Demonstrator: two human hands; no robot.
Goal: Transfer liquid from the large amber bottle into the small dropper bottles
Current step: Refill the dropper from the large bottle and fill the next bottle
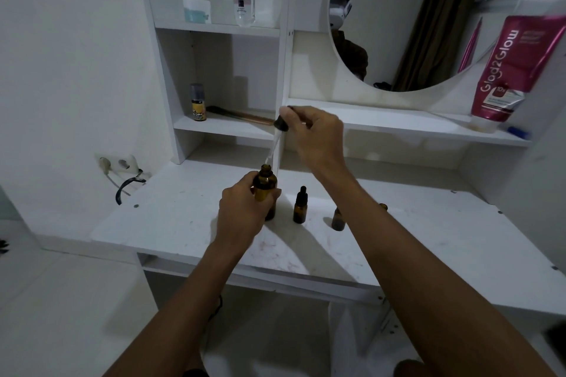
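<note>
My left hand (242,211) grips the large amber bottle (266,184), which stands uncapped on the white table (190,223). My right hand (315,135) holds a dropper (277,139) by its black bulb. The glass tube slants down, its tip just above the bottle's mouth. To the right stands a small dropper bottle (300,206) with its black cap on. Further right is a second small amber bottle (338,219), uncapped and partly behind my right forearm. A third small bottle (383,207) peeks out at the forearm's far edge.
A white shelf unit (220,131) rises behind the bottles, holding a spray can (197,102), a comb, a perfume bottle (244,0) and a jar (197,11). A round mirror (428,18) and a pink tube (505,70) stand to the right. A wall socket (118,164) sits at left.
</note>
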